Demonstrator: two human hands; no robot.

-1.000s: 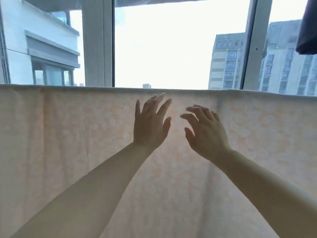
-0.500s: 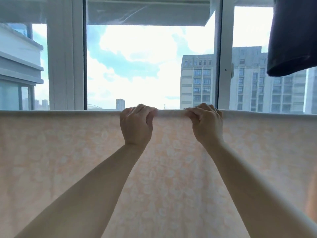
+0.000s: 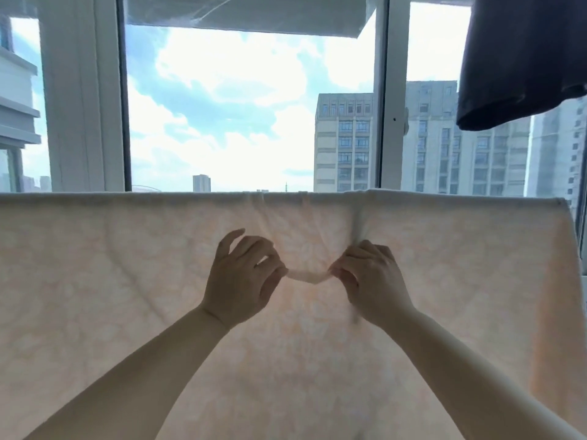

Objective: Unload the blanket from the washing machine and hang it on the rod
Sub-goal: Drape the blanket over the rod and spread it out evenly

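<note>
1. One blanket [image 3: 127, 296] hangs here, two bare hands work at it, and one dark garment [image 3: 524, 58] hangs above the blanket's right end. Behind the blanket stand two white window posts [image 3: 84, 96], and past the glass I count three tall grey towers [image 3: 346, 144] above the blanket's right half, with smaller ones far off above its middle.

2. No basket, tub or machine is in sight from where I stand; nothing here holds anything else.

3. The blanket is draped over a horizontal line that I take for the rod, though the cloth covers it wholly. Its top fold runs level from the left edge of view almost to the right, where its corner drops away. It is pale peach with a faint lighter pattern, and daylight glows through it. Small puckers gather at the fold above the hands, with one deeper crease running down to the right hand.

4. The left hand [image 3: 241, 281] pinches a small fold of blanket between thumb and fingertips, below the top fold; its forefinger lifts free and curved.

5. The right hand [image 3: 371, 281] pinches the same fold's other end, fingers curled. The little ridge of cloth stretches between the two hands.
</note>
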